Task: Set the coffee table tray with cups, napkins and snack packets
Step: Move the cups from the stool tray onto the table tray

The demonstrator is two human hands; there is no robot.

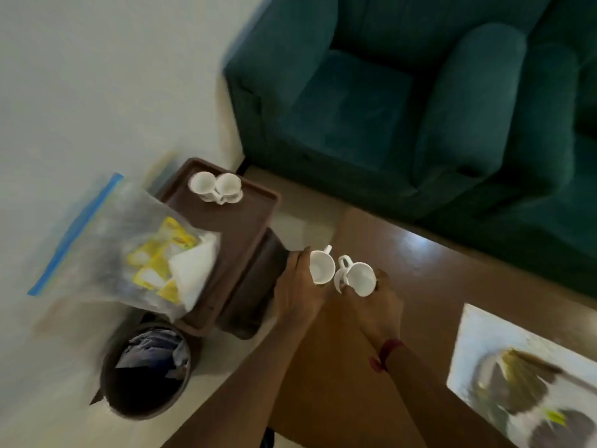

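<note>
Left hand (297,287) gripping cup (322,268), right hand (376,303) gripping second cup (361,279); two cups (215,187) on tray (240,227) at 11 o'clock; napkins (193,270), packets (151,257) in bag (106,227) at 9 o'clock, not yet laid out

A person's left hand (298,287) is gripping a white cup (321,269) while the right hand (378,303) is holding a second cup (361,279) just beside it, over the coffee table (429,286). Two more cups (214,187) are sitting together on a brown tray (248,227), where a clear zip bag (106,240) holding yellow packets (155,258) and white napkins (193,273) is resting.
</note>
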